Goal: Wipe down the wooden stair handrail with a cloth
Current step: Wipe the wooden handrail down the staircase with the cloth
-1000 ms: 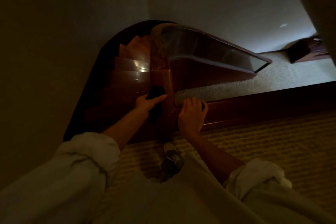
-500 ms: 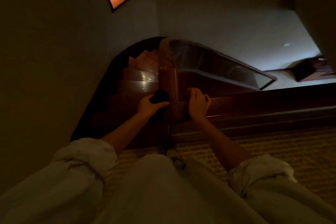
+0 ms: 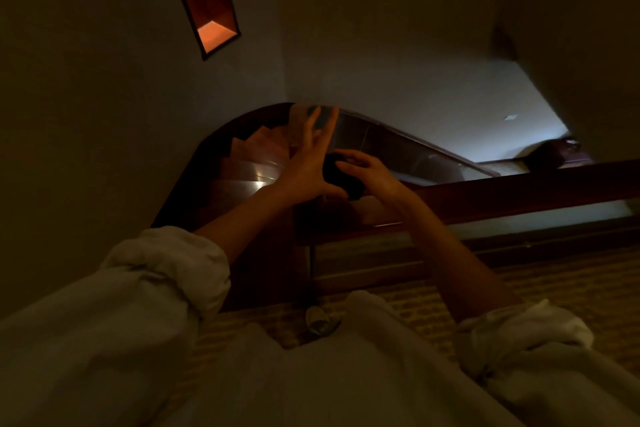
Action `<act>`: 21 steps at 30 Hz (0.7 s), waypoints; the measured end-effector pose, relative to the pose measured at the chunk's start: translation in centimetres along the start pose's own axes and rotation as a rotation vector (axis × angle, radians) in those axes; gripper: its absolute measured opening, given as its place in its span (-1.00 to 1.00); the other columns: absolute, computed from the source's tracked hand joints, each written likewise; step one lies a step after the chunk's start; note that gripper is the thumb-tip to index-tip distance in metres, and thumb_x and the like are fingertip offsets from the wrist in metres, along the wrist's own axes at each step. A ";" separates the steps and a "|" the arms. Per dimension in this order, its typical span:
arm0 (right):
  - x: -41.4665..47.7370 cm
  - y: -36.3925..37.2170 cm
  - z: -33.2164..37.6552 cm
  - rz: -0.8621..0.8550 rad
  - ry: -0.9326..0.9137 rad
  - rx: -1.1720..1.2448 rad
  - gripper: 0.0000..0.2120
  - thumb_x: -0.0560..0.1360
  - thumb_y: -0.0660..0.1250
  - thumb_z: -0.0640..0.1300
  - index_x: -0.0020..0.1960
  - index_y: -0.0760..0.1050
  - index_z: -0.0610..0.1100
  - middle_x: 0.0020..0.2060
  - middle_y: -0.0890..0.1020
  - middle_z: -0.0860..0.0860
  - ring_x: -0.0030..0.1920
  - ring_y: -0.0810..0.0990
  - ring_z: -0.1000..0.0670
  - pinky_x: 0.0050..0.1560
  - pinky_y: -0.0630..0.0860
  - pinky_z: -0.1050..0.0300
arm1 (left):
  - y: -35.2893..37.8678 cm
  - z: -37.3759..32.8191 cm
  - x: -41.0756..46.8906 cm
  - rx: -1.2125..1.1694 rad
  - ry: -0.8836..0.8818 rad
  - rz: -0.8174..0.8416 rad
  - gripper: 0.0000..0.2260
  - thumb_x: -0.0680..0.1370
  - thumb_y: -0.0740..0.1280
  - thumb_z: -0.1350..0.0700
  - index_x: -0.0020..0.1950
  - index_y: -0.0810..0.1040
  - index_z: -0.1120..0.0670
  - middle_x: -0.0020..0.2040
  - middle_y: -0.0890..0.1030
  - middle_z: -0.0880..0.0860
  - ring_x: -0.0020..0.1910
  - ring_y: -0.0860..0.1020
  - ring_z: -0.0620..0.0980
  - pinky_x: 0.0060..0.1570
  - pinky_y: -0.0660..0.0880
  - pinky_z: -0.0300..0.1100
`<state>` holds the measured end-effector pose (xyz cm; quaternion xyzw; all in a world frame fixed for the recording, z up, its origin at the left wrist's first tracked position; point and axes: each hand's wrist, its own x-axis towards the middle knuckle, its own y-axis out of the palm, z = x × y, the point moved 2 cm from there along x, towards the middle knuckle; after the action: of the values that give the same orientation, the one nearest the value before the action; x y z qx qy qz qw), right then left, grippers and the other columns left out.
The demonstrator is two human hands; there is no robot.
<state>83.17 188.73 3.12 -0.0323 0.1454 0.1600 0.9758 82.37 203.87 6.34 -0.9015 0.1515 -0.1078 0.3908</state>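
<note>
Dim stairwell light leaves most of this landing in shadow. The dark cloth (image 3: 343, 178) sits bunched between both hands, lifted just above the corner of the wooden handrail (image 3: 519, 189) rather than lying on the wood. The right hand (image 3: 372, 175) has its grip curled over the cloth from the right. The left hand (image 3: 310, 166) is spread, its fingers straight and fanned upward, with only the thumb side against the cloth. I judge this to be a re-bunching or a handover between strokes, which would explain why the cloth is clear of the rail.

Beyond the hands a glass panel (image 3: 408, 152) slopes down beside the wooden stair treads (image 3: 249, 170), and the handrail runs off to the right.

The cloth reads only as a black lump, so its folds cannot be made out, and the right fingertips are lost against it. The rail corner beneath the hands is too dark to judge for dust or damp. 1 shoe (image 3: 318, 321) shows on the carpet (image 3: 554, 288), half hidden by clothing.
</note>
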 end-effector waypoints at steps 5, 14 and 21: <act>0.9 -1.9 -1.8 -0.203 0.082 0.124 -0.57 0.62 0.16 -0.30 0.48 0.29 -0.15 0.39 0.39 -0.19 0.33 0.45 -0.19 0.22 0.51 -0.03 | 2.1 3.2 -1.4 -0.237 -0.283 -0.249 -0.21 0.48 0.45 0.01 0.56 0.05 0.01 0.55 0.00 0.12 0.45 0.00 -0.12 0.33 0.09 -0.26; -1.6 3.3 -5.2 -0.400 0.144 -1.129 -0.57 0.60 0.19 0.03 0.41 0.35 -0.13 0.41 0.24 -0.23 0.35 0.33 -0.24 0.30 0.28 -0.08 | 9.6 9.2 -6.7 -0.718 -1.083 -0.226 -0.57 0.69 0.00 0.01 0.40 0.37 0.26 0.35 0.44 0.24 0.32 0.42 0.21 0.31 0.35 0.01; 0.1 3.3 -5.1 -0.098 -0.097 -1.019 -0.51 0.56 0.25 -0.07 0.47 0.28 -0.11 0.40 0.39 -0.16 0.27 0.47 -0.18 0.20 0.42 -0.03 | 10.2 9.3 -5.2 -0.759 -1.168 -0.308 -0.50 0.68 -0.06 -0.07 0.44 0.32 0.24 0.41 0.39 0.23 0.37 0.38 0.21 0.37 0.30 0.05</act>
<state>80.74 191.34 -1.84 -0.5031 0.0021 0.1659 0.8482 78.50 205.40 -7.83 -0.8970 -0.1844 0.3989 0.0478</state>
